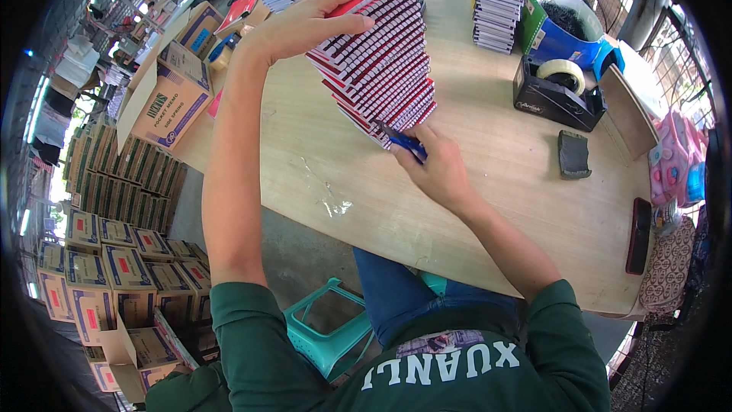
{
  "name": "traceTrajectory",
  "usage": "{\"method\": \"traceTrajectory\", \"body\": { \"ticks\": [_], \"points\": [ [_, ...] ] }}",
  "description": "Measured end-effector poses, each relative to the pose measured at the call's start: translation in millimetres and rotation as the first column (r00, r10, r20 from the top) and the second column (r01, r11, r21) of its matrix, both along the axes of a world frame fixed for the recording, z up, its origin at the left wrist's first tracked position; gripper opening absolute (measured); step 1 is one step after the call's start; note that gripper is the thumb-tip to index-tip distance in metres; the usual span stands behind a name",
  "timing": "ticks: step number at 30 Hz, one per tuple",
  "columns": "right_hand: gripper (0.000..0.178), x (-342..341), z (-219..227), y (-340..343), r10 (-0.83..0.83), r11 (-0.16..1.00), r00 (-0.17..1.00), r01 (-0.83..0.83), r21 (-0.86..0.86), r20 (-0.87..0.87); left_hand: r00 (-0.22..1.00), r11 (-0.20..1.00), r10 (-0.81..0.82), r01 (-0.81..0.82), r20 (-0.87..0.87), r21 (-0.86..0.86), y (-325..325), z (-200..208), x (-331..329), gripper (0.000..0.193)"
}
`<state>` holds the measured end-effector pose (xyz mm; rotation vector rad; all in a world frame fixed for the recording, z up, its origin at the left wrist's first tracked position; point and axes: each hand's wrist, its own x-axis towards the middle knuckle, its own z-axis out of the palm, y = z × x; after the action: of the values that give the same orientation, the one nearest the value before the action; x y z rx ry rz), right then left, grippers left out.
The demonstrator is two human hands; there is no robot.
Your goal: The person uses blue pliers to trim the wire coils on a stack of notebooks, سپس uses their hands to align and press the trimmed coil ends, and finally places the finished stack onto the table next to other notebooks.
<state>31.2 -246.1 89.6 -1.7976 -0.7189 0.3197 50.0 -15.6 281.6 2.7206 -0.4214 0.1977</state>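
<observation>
A tall stack of red-covered wire-bound notebooks stands on the table, its white spiral edges facing me. My left hand lies across the top red cover with its fingers stretched out. Low on the stack, my right hand is closed around pliers with blue handles. Their dark jaws touch or nearly touch the bindings of the lowest notebooks; the exact contact is too small to tell.
On the wooden table are a black tape dispenser, a dark block, a phone and a blue tub. More notebook stacks stand behind. Cartons and a teal stool are at left.
</observation>
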Motion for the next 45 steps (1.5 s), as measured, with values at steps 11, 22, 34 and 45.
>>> {"method": "traceTrajectory", "body": {
  "ticks": [11,22,34,45],
  "points": [
    [0.036,-5.2,-16.1,-3.1,-0.163,0.986,0.841,0.123,0.110,0.516,0.998,0.996,-0.036,0.032,-0.052,-0.079,3.5,0.3,1.2,0.066],
    [0.035,-3.0,-18.2,-0.6,-0.075,0.987,0.988,0.054,0.154,0.135,0.962,0.980,0.058,-0.106,-0.266,-0.169,-24.3,21.1,-9.8,0.076],
    [0.035,8.6,-0.7,-5.1,0.187,0.977,0.760,-0.209,0.038,-0.622,0.958,0.976,0.121,-0.163,-0.262,-0.144,-34.1,23.4,-16.9,0.078],
    [0.042,-16.9,-25.9,-1.3,-0.127,0.988,0.826,0.156,-0.007,0.549,0.963,0.981,0.083,-0.124,-0.257,-0.149,-22.0,19.1,-9.9,0.076]
  ]
}}
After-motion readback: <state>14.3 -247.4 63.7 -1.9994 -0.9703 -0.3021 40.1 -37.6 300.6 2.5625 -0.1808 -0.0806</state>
